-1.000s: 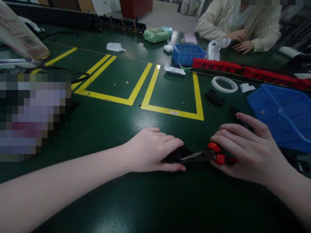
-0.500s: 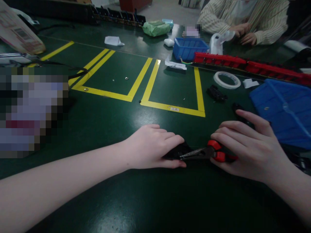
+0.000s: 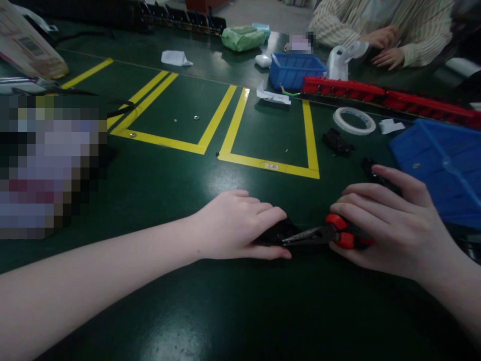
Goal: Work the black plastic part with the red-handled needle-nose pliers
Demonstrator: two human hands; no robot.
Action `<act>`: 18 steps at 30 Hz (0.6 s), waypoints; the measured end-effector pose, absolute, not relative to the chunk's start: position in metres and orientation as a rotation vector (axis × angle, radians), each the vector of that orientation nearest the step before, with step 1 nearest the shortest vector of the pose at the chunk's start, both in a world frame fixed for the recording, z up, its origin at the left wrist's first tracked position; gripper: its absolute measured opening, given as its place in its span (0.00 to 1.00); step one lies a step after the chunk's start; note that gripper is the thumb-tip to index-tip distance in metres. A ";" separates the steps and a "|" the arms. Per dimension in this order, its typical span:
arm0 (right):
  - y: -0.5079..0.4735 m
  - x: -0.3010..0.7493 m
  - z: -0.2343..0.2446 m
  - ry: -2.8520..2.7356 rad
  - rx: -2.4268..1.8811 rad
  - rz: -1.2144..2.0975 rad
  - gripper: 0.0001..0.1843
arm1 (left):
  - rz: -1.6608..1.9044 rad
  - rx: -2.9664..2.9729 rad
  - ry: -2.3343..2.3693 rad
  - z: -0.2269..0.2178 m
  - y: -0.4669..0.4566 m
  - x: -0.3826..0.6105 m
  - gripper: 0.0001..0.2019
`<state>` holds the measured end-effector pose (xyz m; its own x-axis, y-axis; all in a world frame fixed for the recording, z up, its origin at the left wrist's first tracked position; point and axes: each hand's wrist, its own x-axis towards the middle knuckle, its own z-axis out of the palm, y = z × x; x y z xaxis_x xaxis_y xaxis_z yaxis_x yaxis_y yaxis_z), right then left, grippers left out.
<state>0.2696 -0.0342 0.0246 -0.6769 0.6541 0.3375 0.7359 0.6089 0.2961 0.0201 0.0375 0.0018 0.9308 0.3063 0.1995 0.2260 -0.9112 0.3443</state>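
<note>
My left hand [image 3: 244,225] is closed around a black plastic part [image 3: 276,233] and holds it low at the table's surface; most of the part is hidden under the fingers. In my right hand [image 3: 391,225] are needle-nose pliers [image 3: 330,233] with red handles, held sideways. Their slim jaws point left, and the tips reach the black part beside my left thumb. Whether the tips grip anything small, I cannot make out. My right index finger is stretched out near another dark piece [image 3: 370,165]. Farther off lies a separate black part [image 3: 337,142].
A blue bin [image 3: 447,170] stands at the right, close to a roll of white tape [image 3: 354,121]. Behind are a red rail strip [image 3: 345,87], a smaller blue bin [image 3: 295,72] and a green packet [image 3: 243,38]. Across the table sits a person [image 3: 383,45] in striped sleeves.
The view has shifted slightly. Both hands keep nearly the same pose, with the plier tips still at the black part.
</note>
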 end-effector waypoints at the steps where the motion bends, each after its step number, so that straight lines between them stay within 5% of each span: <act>1: -0.035 0.268 0.024 -2.639 -1.159 -0.608 0.03 | 0.346 2.778 0.395 0.002 0.037 0.020 0.21; 18: -0.034 0.272 0.024 -2.658 -1.121 -0.606 0.05 | 0.366 2.798 0.381 0.002 0.038 0.019 0.21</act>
<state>0.2722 -0.0337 0.0242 -0.6947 0.6398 0.3289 0.7191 0.6296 0.2942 0.0194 0.0379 0.0020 0.9327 0.2944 0.2081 0.2199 -0.9220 0.3188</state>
